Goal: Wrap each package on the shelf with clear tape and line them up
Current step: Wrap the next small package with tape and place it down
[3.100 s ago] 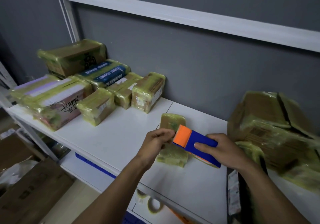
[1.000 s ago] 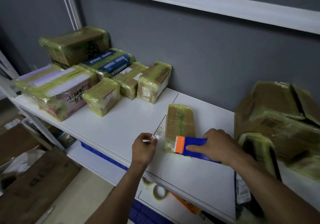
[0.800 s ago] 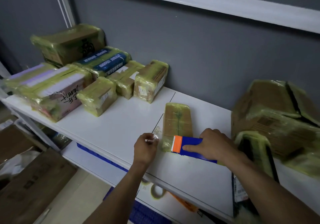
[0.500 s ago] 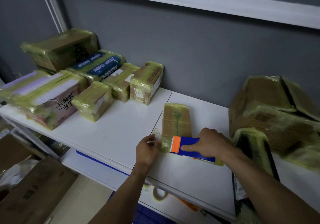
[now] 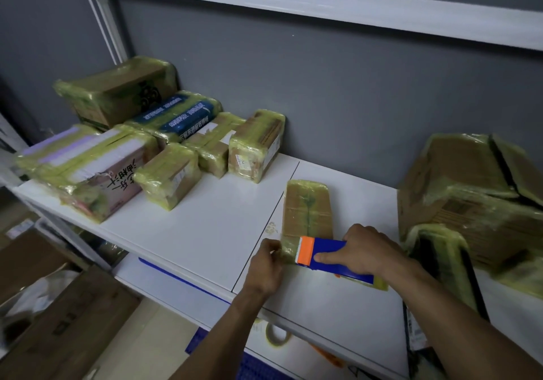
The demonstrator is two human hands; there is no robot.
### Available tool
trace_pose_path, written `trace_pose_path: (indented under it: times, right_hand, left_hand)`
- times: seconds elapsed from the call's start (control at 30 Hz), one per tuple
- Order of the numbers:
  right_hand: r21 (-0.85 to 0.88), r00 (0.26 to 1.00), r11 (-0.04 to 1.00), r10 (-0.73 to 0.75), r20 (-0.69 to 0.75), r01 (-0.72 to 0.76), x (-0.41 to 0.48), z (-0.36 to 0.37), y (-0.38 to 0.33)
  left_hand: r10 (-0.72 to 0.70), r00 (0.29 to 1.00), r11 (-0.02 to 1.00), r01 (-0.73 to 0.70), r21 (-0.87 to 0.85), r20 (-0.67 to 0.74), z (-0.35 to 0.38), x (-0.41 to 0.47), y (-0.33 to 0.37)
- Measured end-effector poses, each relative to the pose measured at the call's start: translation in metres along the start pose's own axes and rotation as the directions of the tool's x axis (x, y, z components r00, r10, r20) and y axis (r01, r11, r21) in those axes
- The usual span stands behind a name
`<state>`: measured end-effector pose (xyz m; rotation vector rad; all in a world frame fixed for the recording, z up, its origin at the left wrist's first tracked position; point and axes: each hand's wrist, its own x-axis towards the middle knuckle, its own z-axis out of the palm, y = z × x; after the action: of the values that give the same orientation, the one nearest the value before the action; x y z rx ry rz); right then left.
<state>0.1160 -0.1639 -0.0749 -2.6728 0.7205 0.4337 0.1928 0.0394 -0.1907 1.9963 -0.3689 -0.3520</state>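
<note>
A flat brown package (image 5: 308, 209) wrapped in yellowish clear tape lies on the white shelf (image 5: 205, 227), its long side pointing away from me. My right hand (image 5: 367, 252) grips a blue tape dispenser (image 5: 332, 259) with an orange toothed end, held across the package's near end. My left hand (image 5: 266, 259) pinches the loose tape end at the package's near left corner. Several wrapped packages (image 5: 164, 141) stand lined up at the shelf's back left.
A large taped carton (image 5: 470, 191) and a dark wrapped parcel (image 5: 440, 259) sit at the right. A tape roll (image 5: 276, 335) lies on the lower shelf. Cardboard boxes (image 5: 58, 321) stand on the floor at the left.
My left hand has moved right with the tape end, from a short way off to the package's near left corner. The dispenser has stayed across the package's near end.
</note>
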Motion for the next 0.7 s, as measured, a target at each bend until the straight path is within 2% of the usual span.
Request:
trace_pose_path:
  times: [0.07,0.17,0.27,0.33,0.4,0.6,0.7]
  right_hand:
    - [0.001,1.000,1.000,-0.001,-0.005,0.001,0.000,0.001,0.001]
    - [0.007,1.000,1.000,-0.011,0.015,0.011,0.000,0.001,0.003]
    - [-0.008,1.000,1.000,-0.007,-0.007,0.007,0.000,0.000,0.003]
    - [-0.018,1.000,1.000,-0.002,-0.018,0.001,0.000,0.001,0.003]
    - [-0.021,1.000,1.000,-0.008,-0.013,0.008,-0.001,0.003,0.003]
    - [-0.024,0.999,0.999,-0.025,-0.022,0.025,-0.006,0.002,0.004]
    - [0.018,0.998,0.999,-0.048,-0.034,0.049,-0.009,0.007,0.008]
  left_hand:
    - [-0.004,1.000,1.000,0.005,-0.027,0.016,-0.002,0.000,-0.002]
    - [-0.033,0.997,0.985,0.043,-0.164,0.064,-0.011,0.004,-0.005]
    - [0.100,0.994,0.962,-0.088,-0.258,0.034,-0.021,0.004,-0.004]
    - [0.274,0.955,0.953,-0.254,-0.167,0.110,-0.028,0.007,-0.004]
    - [0.378,0.902,0.926,-0.366,-0.093,0.208,-0.036,0.011,-0.004]
    - [0.438,0.846,0.869,-0.486,0.098,0.305,-0.049,0.024,0.008]
    - [0.474,0.804,0.783,-0.572,0.247,0.360,-0.052,0.025,0.006]
